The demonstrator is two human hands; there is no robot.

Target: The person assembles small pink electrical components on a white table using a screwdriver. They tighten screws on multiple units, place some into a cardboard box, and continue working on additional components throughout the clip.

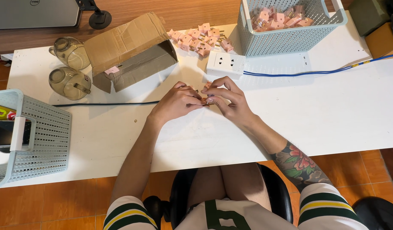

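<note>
Together both hands' fingers pinch pink plug.

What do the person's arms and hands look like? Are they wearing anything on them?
Both hands, left hand and right hand, are bare: no gloves. The right forearm carries a big flower tattoo in red and green. The short sleeves are white with green and yellow stripes.

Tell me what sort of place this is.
Probably a small home or workshop bench for hand assembly. Both hands, left hand and right hand, work a small pink plug over a white table, with a pile of pink plugs, a basket of more.
</note>
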